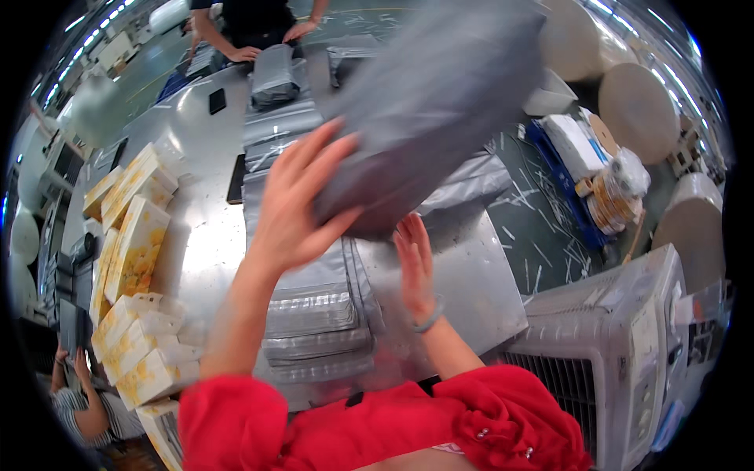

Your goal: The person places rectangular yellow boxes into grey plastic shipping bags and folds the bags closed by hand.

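Note:
A large grey plastic-wrapped parcel, smeared by motion, is up in the air above the table. My left hand is at its near left end, fingers spread and thumb stretched out, overlapping the parcel's edge. Just under the near end is my right hand, its fingers straight and close to the wrapping; whether they touch it I cannot tell. Below my hands lies a stack of flat grey plastic mailing bags. The parcel hides part of the table and its far side.
White and yellow patterned boxes are piled along the metal table's left side. Across stands a person, hands near another wrapped parcel. A phone lies far left. A grey plastic machine stands at right; paper strips litter the floor.

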Demonstrator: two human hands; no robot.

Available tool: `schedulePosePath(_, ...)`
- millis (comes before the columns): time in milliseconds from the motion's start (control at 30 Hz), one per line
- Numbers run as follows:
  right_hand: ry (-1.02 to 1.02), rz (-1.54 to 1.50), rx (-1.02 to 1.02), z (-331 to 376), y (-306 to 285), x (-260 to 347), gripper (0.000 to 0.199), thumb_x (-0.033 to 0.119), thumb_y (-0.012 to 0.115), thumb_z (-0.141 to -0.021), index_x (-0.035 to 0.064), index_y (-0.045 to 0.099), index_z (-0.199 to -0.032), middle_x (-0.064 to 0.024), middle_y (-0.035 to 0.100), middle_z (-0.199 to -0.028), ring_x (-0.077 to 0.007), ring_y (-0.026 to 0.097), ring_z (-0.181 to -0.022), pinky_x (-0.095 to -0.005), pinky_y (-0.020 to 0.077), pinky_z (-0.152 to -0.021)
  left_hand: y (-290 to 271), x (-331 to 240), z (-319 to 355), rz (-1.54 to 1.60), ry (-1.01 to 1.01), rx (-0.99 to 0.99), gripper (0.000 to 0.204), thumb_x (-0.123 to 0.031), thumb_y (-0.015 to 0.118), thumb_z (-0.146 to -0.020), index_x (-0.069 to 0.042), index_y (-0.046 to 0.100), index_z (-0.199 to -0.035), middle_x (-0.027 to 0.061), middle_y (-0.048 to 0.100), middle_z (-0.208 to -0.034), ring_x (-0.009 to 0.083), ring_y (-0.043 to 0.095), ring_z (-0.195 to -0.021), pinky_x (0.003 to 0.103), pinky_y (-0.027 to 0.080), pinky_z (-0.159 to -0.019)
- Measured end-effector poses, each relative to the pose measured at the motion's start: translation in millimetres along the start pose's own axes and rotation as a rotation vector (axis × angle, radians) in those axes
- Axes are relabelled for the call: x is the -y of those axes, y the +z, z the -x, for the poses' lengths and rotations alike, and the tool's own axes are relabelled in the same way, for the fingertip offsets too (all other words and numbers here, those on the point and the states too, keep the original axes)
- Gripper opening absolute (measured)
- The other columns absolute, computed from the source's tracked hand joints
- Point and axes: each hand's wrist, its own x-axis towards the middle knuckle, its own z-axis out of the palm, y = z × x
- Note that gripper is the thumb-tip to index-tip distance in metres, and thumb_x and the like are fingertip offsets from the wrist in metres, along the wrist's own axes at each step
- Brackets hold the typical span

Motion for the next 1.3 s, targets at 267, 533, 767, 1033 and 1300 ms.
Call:
schedulePosePath(267, 0.391, 0.206, 0.241, 77.8, -0.1, -29.4, 0.038, 0.016, 0.051, -0.093, 0.0010, 0.046, -0.127, -0.0106, 0.049, -0.127, -0.0210, 0.051, -0.112, -0.0344, 0.0450, -0.092, 69.2, 63.6, -20.9, -0.329, 0.017, 0.130, 0.079, -0.039, 0.069, -0.070, -0.014, 0.036, -0.137, 0.0086, 0.045, -0.134, 0.0341, 0.038, -0.126, 0.054, 0.030, -0.101)
schedulePosePath(533, 0.592, 0.302, 0.204, 90.4, -41.3, -20.4, 0.026, 0.013, 0.054, -0.092, 0.0021, 0.054, -0.115, -0.0067, 0.058, -0.108, -0.0135, 0.057, -0.093, -0.0254, 0.0462, -0.081, -249.2, -13.5, 342.4, -0.506, -1.017, 0.549, 0.090, -0.042, 0.077, -0.062, -0.008, 0.040, -0.136, 0.0186, 0.047, -0.130, 0.0348, 0.042, -0.122, 0.039, 0.034, -0.103)
schedulePosePath(767, 0.549, 0.426, 0.569, 99.9, 82.9, -27.0, 0.019, 0.010, 0.059, -0.088, 0.0027, 0.057, -0.105, -0.0034, 0.061, -0.096, -0.0116, 0.059, -0.082, -0.0238, 0.0477, -0.075, -404.5, -105.3, 563.0, -0.368, -1.860, 0.251, 0.127, -0.054, 0.080, -0.053, 0.006, 0.011, -0.142, 0.0298, 0.035, -0.137, 0.0370, 0.039, -0.127, 0.040, 0.034, -0.104)
schedulePosePath(1033, -0.207, 0.495, 1.332, 96.5, 430.0, -117.5, 0.020, 0.015, 0.061, -0.085, 0.0025, 0.062, -0.101, -0.0112, 0.064, -0.089, -0.0196, 0.063, -0.079, -0.0299, 0.0501, -0.069, -371.2, -114.3, 533.7, -0.587, -1.197, 0.262, 0.104, -0.040, 0.082, -0.053, 0.004, 0.033, -0.133, 0.0234, 0.049, -0.120, 0.0393, 0.049, -0.107, 0.044, 0.040, -0.091)
schedulePosePath(1300, -0.712, 0.818, 1.550, 146.9, 651.8, -256.7, 0.060, 0.051, 0.060, -0.076, 0.0077, 0.054, -0.118, -0.0160, 0.058, -0.116, -0.0325, 0.053, -0.109, -0.0432, 0.0403, -0.091, -343.1, -56.4, 455.9, -0.479, -0.761, 0.531, 0.074, -0.006, 0.064, -0.067, -0.015, 0.039, -0.135, 0.0109, 0.051, -0.111, 0.0259, 0.049, -0.110, 0.044, 0.035, -0.099)
